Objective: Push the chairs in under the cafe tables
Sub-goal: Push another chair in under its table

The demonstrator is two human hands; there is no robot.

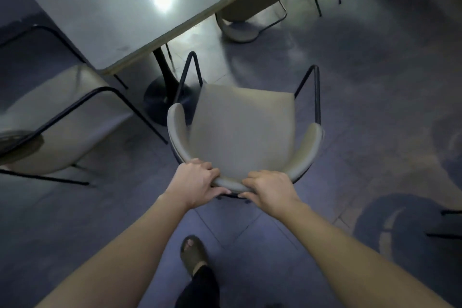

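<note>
Both hands grip the curved backrest of one beige chair (240,130): the left hand (197,181) and the right hand (268,189) are each clamped on its rear rim, close together. That chair stands on the floor just off the corner of one grey table (120,15), its seat outside the tabletop. Three more chairs show: one chair at the left (57,117) and two beyond the table, blurred.

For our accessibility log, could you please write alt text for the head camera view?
Both hands, left hand and right hand, grip the curved backrest of a beige chair standing clear of a grey cafe table. Another beige chair sits partly under the table at left.
</note>
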